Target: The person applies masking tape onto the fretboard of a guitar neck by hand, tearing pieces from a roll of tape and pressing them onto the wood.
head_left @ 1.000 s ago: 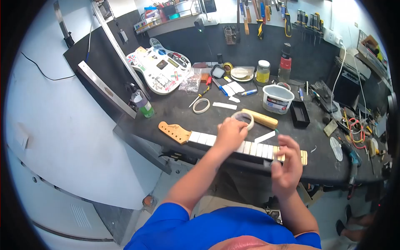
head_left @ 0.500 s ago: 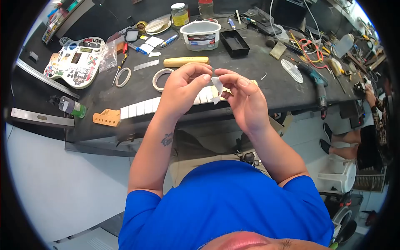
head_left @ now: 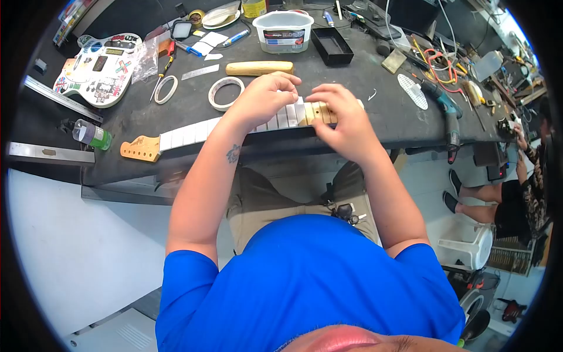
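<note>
A guitar neck [head_left: 190,134] lies across the front of the bench, its fretboard largely covered with white tape strips between the frets. My left hand [head_left: 265,101] is over the neck, thumb and fingers pinched near a small white tape piece [head_left: 298,110]; its fingertips partly hide what they hold. At the bare wooden end of the fretboard, my right hand [head_left: 342,120] has its thumb and fingers apart, curved around the neck's edges. Behind the left wrist lies a roll of masking tape [head_left: 214,97], and beyond it a wooden block [head_left: 258,68].
Farther back are a white tub [head_left: 284,32] and a black tray [head_left: 332,47]. A stickered guitar body [head_left: 99,70] and a spray bottle [head_left: 92,135] stand left. Cables and a power tool [head_left: 444,108] lie right. Another person [head_left: 516,193] is at far right.
The view has tilted down. My hands, which held a loose tape piece above the neck half a second ago, have lowered to the fretboard. The tape roll that my left hand held earlier lies on the bench.
</note>
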`<action>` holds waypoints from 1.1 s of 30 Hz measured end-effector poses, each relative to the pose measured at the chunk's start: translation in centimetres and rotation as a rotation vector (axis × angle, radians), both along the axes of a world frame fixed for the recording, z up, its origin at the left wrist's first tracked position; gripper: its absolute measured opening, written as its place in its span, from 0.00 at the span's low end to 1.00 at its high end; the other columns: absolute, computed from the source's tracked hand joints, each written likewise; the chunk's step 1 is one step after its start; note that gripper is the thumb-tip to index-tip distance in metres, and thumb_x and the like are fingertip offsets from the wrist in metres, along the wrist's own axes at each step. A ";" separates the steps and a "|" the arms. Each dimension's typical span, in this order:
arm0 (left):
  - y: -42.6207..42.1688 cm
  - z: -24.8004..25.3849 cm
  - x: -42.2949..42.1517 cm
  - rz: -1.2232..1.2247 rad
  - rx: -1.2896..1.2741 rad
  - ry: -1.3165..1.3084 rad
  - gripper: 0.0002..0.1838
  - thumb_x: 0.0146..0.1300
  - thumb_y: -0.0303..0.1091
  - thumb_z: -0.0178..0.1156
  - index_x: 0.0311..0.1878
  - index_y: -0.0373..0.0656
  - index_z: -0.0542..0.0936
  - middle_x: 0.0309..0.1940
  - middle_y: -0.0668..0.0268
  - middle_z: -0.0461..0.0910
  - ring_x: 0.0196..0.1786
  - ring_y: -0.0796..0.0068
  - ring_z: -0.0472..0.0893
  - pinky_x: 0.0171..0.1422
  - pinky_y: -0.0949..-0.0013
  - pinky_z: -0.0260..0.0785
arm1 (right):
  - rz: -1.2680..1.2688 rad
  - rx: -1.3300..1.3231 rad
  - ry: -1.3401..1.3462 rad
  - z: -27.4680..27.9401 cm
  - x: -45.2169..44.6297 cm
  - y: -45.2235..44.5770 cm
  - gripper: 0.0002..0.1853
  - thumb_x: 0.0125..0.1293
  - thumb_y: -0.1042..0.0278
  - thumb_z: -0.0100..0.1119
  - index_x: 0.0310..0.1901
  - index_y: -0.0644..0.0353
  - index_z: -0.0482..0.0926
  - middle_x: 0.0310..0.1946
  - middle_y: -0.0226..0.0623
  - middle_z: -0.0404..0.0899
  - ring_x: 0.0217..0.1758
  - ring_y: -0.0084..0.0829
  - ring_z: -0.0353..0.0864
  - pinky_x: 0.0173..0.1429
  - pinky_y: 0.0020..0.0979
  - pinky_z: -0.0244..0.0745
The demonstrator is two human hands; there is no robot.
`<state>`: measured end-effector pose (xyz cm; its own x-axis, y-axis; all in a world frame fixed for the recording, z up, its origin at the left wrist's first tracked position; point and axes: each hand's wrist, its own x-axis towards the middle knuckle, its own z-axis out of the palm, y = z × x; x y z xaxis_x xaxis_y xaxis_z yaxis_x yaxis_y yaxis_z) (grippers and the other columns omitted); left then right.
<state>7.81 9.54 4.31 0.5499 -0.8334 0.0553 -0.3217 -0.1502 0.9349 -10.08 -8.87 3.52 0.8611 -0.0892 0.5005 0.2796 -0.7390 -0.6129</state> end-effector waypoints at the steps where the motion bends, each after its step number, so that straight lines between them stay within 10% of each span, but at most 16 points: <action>1: -0.1 0.0 0.2 -0.006 0.029 -0.006 0.15 0.75 0.35 0.67 0.49 0.31 0.91 0.76 0.54 0.84 0.69 0.65 0.85 0.74 0.59 0.76 | 0.049 -0.090 0.037 -0.4 0.0 0.1 0.25 0.66 0.72 0.75 0.66 0.52 0.88 0.70 0.43 0.82 0.74 0.50 0.79 0.73 0.46 0.82; 11: 0.3 -2.5 1.8 0.039 -0.218 0.465 0.08 0.75 0.33 0.66 0.43 0.39 0.89 0.73 0.54 0.86 0.65 0.67 0.86 0.74 0.58 0.79 | -0.032 -0.114 -0.025 -1.2 0.7 1.3 0.17 0.60 0.73 0.85 0.51 0.53 0.93 0.61 0.36 0.88 0.65 0.46 0.84 0.69 0.47 0.81; 12: 0.5 -2.6 1.8 0.030 -0.375 0.535 0.08 0.74 0.29 0.66 0.47 0.40 0.93 0.59 0.64 0.92 0.43 0.85 0.77 0.49 0.72 0.70 | -0.037 -0.073 -0.020 -1.3 0.8 1.3 0.17 0.61 0.73 0.84 0.52 0.54 0.92 0.60 0.36 0.88 0.64 0.45 0.85 0.68 0.47 0.81; 16: 1.3 -2.2 1.3 0.020 -0.491 0.597 0.08 0.73 0.31 0.68 0.46 0.39 0.93 0.50 0.68 0.92 0.43 0.85 0.76 0.51 0.72 0.69 | -0.094 0.195 0.059 -1.1 1.5 1.0 0.15 0.66 0.74 0.80 0.54 0.57 0.90 0.56 0.37 0.89 0.62 0.44 0.86 0.68 0.46 0.81; 19: 1.4 -2.3 2.1 0.004 -0.256 0.577 0.06 0.74 0.30 0.67 0.43 0.39 0.90 0.71 0.54 0.88 0.66 0.70 0.84 0.76 0.59 0.74 | -0.050 0.256 0.028 -0.9 1.1 0.6 0.19 0.68 0.75 0.76 0.60 0.56 0.89 0.58 0.37 0.87 0.63 0.44 0.85 0.68 0.46 0.81; 27: -0.8 -1.7 0.9 -0.070 0.076 0.107 0.14 0.77 0.35 0.68 0.54 0.33 0.91 0.74 0.57 0.84 0.66 0.69 0.85 0.72 0.62 0.77 | 0.046 -0.014 -0.075 -2.3 0.8 0.6 0.16 0.60 0.74 0.84 0.49 0.47 0.95 0.61 0.35 0.87 0.64 0.45 0.83 0.66 0.46 0.82; 33: -1.1 -0.1 -0.6 0.046 0.251 -0.076 0.18 0.76 0.37 0.64 0.58 0.33 0.91 0.55 0.55 0.92 0.53 0.68 0.89 0.59 0.59 0.81 | 0.042 -0.079 -0.107 -2.2 0.8 0.6 0.11 0.59 0.77 0.81 0.42 0.51 0.93 0.58 0.34 0.89 0.62 0.44 0.84 0.63 0.44 0.82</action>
